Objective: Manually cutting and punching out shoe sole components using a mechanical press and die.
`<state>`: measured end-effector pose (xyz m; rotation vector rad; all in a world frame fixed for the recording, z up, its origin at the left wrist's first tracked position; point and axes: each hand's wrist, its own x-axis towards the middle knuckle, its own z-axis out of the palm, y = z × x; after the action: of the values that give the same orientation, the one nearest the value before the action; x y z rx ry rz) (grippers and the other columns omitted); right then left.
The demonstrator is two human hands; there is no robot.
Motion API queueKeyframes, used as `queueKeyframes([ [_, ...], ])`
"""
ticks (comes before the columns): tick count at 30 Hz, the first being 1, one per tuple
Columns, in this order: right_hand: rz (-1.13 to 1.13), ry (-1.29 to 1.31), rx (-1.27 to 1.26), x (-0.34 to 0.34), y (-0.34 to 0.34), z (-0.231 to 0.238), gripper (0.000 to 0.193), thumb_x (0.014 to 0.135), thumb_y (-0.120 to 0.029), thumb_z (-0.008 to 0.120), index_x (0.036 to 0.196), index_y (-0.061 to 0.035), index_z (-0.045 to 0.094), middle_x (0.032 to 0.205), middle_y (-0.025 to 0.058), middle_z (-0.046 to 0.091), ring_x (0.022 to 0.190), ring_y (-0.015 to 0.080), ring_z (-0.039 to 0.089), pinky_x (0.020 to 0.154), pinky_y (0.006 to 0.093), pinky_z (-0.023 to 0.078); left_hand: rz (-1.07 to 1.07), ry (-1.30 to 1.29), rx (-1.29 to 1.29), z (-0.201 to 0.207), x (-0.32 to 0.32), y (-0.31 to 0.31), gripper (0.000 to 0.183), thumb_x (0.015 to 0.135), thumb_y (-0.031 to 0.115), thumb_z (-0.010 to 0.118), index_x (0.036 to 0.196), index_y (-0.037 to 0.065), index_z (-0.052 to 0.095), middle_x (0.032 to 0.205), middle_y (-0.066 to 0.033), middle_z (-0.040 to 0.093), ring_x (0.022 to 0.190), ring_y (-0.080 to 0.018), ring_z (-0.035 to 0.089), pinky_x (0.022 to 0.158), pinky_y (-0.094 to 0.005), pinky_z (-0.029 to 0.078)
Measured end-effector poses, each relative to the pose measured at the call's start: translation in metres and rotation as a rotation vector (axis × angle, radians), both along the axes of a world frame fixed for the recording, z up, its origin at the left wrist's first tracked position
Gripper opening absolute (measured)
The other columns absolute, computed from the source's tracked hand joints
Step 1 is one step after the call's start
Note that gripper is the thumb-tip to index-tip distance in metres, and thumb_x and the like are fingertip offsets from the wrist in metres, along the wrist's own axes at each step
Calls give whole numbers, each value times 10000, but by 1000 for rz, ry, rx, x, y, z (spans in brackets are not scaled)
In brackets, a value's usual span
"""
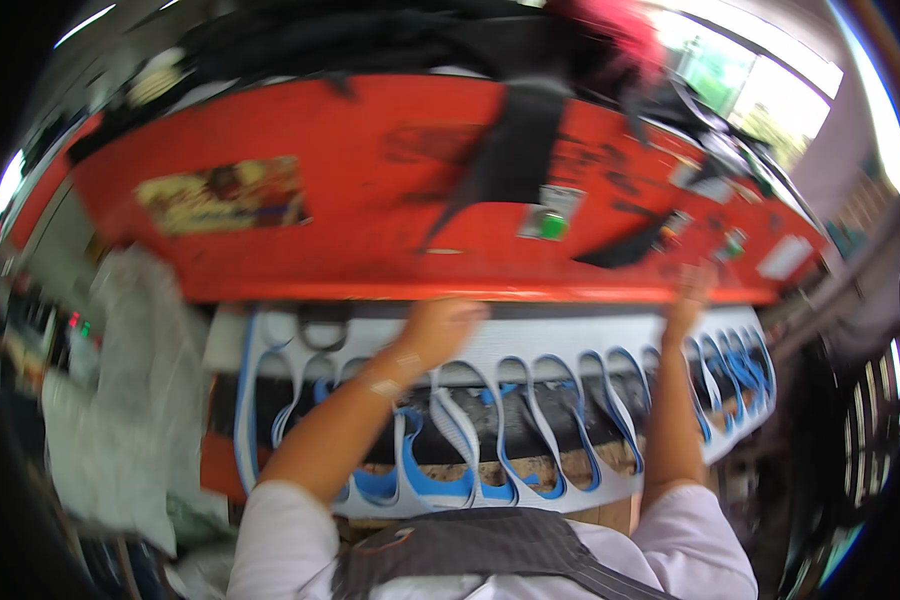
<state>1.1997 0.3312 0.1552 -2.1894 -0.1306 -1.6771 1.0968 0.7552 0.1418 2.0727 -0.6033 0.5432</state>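
A white sheet (pixel 370 335) with blue foam edges lies in front of me, with a row of large rounded cut-outs along it. My left hand (pixel 448 328) is over its far part, close to the red machine beam; motion smears its fingers, and I see nothing in them. My right hand (pixel 692 295) reaches to the beam's lower edge farther right, with blurred fingers stretched out and nothing visible in them. Left of my left hand, a dark curved metal piece like a cutting die (pixel 324 332) rests on the sheet.
The wide red beam (pixel 370 230) spans the far side, with stickers and a green button (pixel 551 226). Black material (pixel 530 140) hangs over it. Under the cut-outs is a dark, worn work surface (pixel 550 420). Translucent plastic sheeting (pixel 135 400) hangs at the left.
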Motion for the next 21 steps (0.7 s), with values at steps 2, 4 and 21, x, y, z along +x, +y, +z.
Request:
queueKeyframes([
  [2, 164, -61, 487, 24, -97, 37, 538, 996, -388, 436, 1346, 21, 446, 1409, 230, 397, 1291, 376, 382, 1082, 390, 305, -90, -102, 24, 41, 0, -69, 214, 883, 266, 617, 902, 65, 689, 869, -151, 676, 817, -320, 656, 730, -411, 517],
  [4, -4, 140, 589, 33, -164, 80, 714, 958, -515, 434, 1251, 136, 462, 1252, 340, 471, 1193, 417, 441, 1022, 447, 335, -148, -163, -36, 82, -7, -108, 230, 891, 259, 587, 808, 66, 683, 743, -139, 657, 725, -317, 656, 689, -425, 515],
  [21, 101, 280, 591, 55, -178, 109, 996, 903, -658, 388, 1447, 123, 95, 1511, 318, 134, 1411, 400, 183, 1143, 426, 202, 376, 495, 96, 33, -186, -40, 368, 885, 403, 562, 785, 60, 653, 748, -142, 642, 725, -339, 618, 662, -442, 485],
])
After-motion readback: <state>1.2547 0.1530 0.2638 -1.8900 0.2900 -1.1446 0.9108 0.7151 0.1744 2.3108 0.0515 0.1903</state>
